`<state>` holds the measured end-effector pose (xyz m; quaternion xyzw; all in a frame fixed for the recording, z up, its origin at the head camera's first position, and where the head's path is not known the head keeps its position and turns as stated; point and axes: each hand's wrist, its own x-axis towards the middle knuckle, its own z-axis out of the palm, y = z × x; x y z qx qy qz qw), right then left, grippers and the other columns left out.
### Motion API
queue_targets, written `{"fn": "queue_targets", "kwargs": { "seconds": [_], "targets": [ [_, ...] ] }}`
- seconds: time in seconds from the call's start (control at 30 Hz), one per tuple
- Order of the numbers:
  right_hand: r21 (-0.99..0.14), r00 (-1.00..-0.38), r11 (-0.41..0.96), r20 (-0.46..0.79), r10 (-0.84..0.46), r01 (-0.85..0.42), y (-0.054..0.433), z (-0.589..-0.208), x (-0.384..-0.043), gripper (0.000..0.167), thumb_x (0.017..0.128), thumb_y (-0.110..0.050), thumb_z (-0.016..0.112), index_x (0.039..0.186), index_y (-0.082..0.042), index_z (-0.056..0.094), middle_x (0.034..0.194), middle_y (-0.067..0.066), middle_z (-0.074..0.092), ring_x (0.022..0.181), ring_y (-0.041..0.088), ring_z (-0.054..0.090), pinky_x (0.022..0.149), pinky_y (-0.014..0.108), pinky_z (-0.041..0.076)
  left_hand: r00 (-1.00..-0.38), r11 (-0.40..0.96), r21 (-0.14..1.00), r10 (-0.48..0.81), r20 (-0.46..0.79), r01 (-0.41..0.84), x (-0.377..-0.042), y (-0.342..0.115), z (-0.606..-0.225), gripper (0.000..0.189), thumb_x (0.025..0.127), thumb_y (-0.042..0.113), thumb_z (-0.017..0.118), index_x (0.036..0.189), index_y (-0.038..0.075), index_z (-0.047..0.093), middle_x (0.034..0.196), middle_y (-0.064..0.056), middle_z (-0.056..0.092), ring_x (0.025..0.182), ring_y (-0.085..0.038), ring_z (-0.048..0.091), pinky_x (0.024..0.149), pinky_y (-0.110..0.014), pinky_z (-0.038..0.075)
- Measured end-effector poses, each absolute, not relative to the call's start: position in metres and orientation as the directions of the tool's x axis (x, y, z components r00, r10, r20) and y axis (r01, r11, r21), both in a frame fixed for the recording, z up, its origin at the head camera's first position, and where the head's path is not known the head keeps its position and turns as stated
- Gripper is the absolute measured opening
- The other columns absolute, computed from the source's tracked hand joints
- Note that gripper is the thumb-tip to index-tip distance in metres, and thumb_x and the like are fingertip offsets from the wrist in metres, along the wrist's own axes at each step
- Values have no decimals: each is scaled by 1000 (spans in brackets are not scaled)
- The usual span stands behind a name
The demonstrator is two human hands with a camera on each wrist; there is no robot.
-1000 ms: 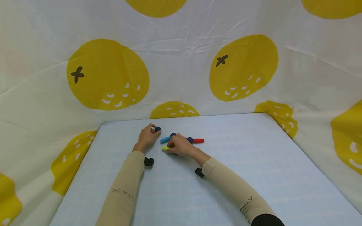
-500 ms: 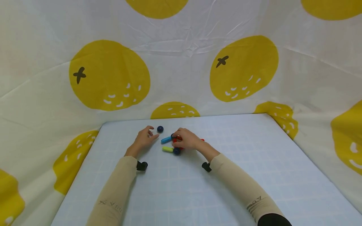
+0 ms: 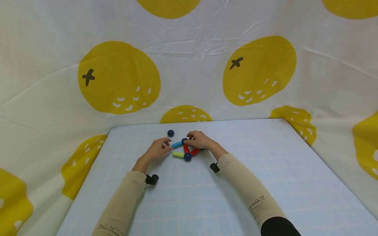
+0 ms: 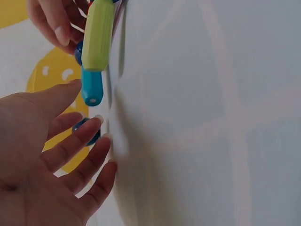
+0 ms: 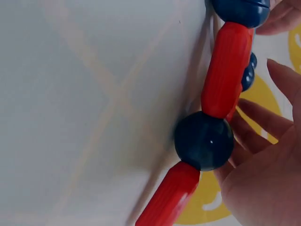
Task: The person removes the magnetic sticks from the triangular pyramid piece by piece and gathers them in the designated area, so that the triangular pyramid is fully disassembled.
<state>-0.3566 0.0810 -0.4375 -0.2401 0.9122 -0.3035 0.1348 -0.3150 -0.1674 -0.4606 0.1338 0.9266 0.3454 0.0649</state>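
A chain of magnetic building rods and dark blue balls lies on the table. Two red rods (image 3: pixel 195 151) (image 5: pixel 227 70) meet at the near ball (image 3: pixel 187 157), from which a yellow-green rod (image 3: pixel 178 154) points left. A light blue rod (image 3: pixel 176 145) runs left from the far ball (image 3: pixel 184 141). My left hand (image 3: pixel 159 148) is beside that rod's free end, thumb tip close to it and fingers spread. Around the far ball, my right hand (image 3: pixel 199 140) has thumb and fingers apart, partly covering the right end of the chain. Another red rod (image 5: pixel 169 195) shows in the right wrist view.
One loose dark blue ball (image 3: pixel 170 133) sits behind the chain, beyond my left fingertips. The pale blue checked table (image 3: pixel 189 196) stretches toward me and to both sides. A white curtain with yellow fruit prints (image 3: pixel 189 65) hangs behind the table's far edge.
My left hand let go of the loose ball, drew back, then came to the light blue rod. My right hand moved from the yellow-green rod over the red rods to the far ball.
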Motion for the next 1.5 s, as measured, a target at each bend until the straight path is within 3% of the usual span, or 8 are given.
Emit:
{"fn": "queue_targets", "kwargs": {
  "seconds": [0.43,0.7,0.93,1.5],
  "targets": [
    [-679,-881,683,-114,-460,-269,76,-447,-363,35,101,-31,65,121,-4,73,120,10,72,106,22,62,97,39,51,-966,726,661,259,-8,190,-321,-148,-470,28,99,23,69,117,2,71,105,-8,68,92,-22,58,84,-38,50],
    [-683,-888,689,-128,-442,-244,74,-451,-362,34,101,-32,66,120,-5,74,119,7,72,100,21,59,91,35,50,-977,756,636,213,-13,156,-320,-147,-468,27,96,27,74,105,2,74,97,-9,67,90,-23,59,84,-40,50],
    [-669,-888,697,-122,-444,-257,74,-451,-361,37,101,-33,66,123,-5,73,121,9,71,103,22,60,94,37,50,-982,776,612,186,11,154,-321,-145,-468,26,95,26,76,98,1,75,90,-9,67,84,-23,59,78,-39,50],
    [-645,-891,710,-98,-444,-283,73,-448,-363,37,101,-33,66,124,-6,73,123,9,71,108,24,60,98,38,50,-992,772,627,127,4,101,-318,-156,-464,28,95,28,75,101,1,73,92,-9,67,86,-24,58,81,-39,50]
  ]
}}
